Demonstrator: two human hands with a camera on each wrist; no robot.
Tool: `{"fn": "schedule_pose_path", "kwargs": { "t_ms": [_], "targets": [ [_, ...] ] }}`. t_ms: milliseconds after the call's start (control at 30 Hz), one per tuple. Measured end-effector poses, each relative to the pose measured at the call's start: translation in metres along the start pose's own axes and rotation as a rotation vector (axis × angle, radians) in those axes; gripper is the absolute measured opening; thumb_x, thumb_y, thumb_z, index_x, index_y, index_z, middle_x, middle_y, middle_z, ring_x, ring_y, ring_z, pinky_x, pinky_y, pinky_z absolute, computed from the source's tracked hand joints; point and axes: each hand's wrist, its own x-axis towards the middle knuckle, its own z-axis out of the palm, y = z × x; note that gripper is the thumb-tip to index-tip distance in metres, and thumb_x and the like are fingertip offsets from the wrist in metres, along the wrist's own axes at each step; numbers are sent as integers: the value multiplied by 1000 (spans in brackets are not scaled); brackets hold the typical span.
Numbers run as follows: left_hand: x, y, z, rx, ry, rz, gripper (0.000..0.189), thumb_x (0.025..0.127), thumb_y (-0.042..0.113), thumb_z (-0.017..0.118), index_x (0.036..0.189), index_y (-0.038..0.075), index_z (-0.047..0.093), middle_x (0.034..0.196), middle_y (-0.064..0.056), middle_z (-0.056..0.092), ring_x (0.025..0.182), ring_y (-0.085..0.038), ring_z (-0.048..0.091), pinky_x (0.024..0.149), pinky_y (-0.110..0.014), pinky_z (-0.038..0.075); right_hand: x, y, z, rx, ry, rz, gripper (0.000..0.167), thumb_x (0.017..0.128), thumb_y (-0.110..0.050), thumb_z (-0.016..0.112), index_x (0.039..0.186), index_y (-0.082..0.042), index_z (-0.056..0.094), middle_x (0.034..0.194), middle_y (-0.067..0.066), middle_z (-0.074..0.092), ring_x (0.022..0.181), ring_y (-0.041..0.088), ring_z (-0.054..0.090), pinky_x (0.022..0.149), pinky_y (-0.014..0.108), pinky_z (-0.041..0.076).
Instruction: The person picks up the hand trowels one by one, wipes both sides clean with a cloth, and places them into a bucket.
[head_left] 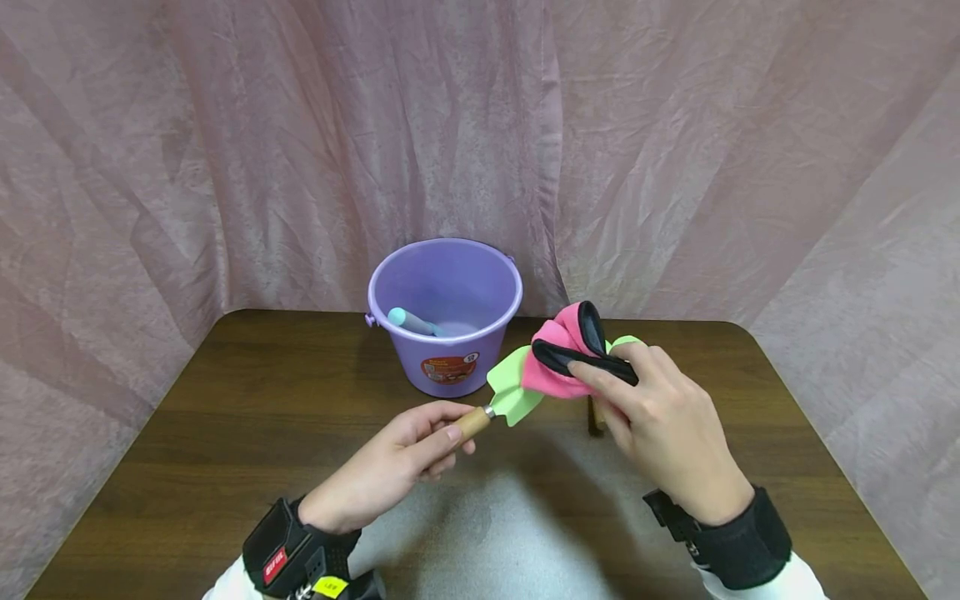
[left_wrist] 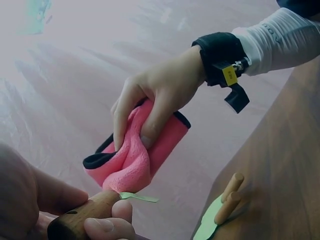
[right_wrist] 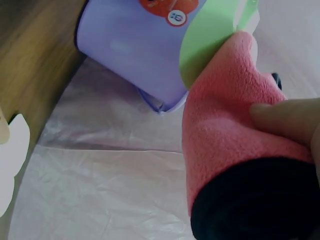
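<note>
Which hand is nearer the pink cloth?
Right: the right hand holds the pink cloth; the left hand is apart from it, gripping a green tool by its wooden handle.

Bucket [head_left: 491,346] stands on table [head_left: 285,400], behind the trowel [head_left: 512,396].

left: black wristband [head_left: 303,554], red label [head_left: 275,565], yellow tag [head_left: 330,587] | right: black strap [head_left: 738,542], yellow patch [left_wrist: 229,75], white sleeve [left_wrist: 287,50], dark lettering [left_wrist: 272,34]

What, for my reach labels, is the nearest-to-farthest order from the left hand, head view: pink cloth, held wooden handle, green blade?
1. Wooden handle: in the left hand.
2. Green blade: right of the handle.
3. Pink cloth: farther right, overlapping the blade.
</note>
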Motion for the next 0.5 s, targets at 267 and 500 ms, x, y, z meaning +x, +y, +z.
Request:
{"fn": "schedule_pose_path", "kwargs": {
  "t_ms": [267, 500],
  "targets": [
    [-1, 1, 1, 16, 13, 10, 35, 115, 23, 48, 142, 3, 57, 109, -13, 60, 73, -12, 43, 66, -21, 41, -4, 5, 2, -6, 1, 152, 41, 85, -9, 84, 124, -20, 79, 108, 17, 62, 82, 32, 62, 46, 49, 52],
    [-2, 2, 3, 101, 59, 62, 33, 114, 18, 48, 141, 0, 57, 110, -15, 60, 90, -18, 53, 78, -25, 45, -6, 5, 4, 68, 17, 265, 35, 86, -12, 82, 120, -17, 81, 102, 11, 63, 63, 18, 56, 48, 43, 47]
  ]
}}
